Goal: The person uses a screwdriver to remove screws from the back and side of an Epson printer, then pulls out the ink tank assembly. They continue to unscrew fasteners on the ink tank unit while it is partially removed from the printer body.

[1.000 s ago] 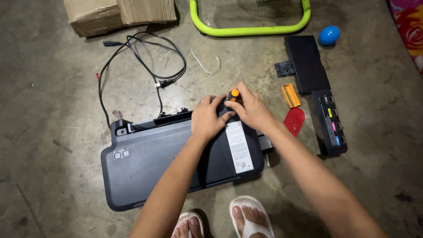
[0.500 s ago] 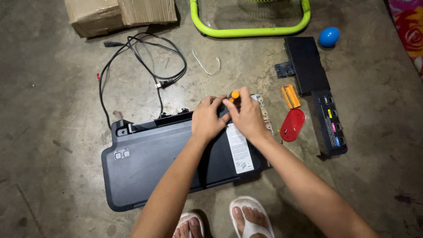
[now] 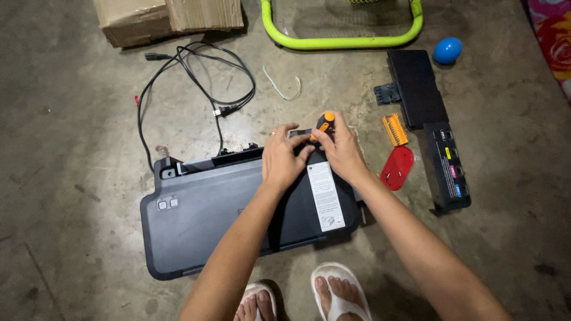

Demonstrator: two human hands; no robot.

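A dark grey printer (image 3: 208,214) lies flat on the concrete floor, with a white label (image 3: 326,195) on its right part. My right hand (image 3: 342,151) grips a screwdriver (image 3: 324,123) with an orange and black handle, held upright at the printer's far right edge. My left hand (image 3: 284,157) rests on the printer's top right beside the screwdriver, fingers touching its lower part. The screwdriver's tip is hidden behind my fingers.
Right of the printer lie an orange bit holder (image 3: 394,129), a red lid (image 3: 397,167), a black tray panel (image 3: 416,89) and a black ink tank unit (image 3: 449,169). Black cables (image 3: 196,83), a cardboard box (image 3: 166,18), a green frame (image 3: 345,41) and a blue ball (image 3: 447,50) lie farther off. My sandalled feet (image 3: 339,291) are below.
My two hands stayed at the printer's far right edge; the right hand shifted slightly around the screwdriver handle. The printer has not moved.
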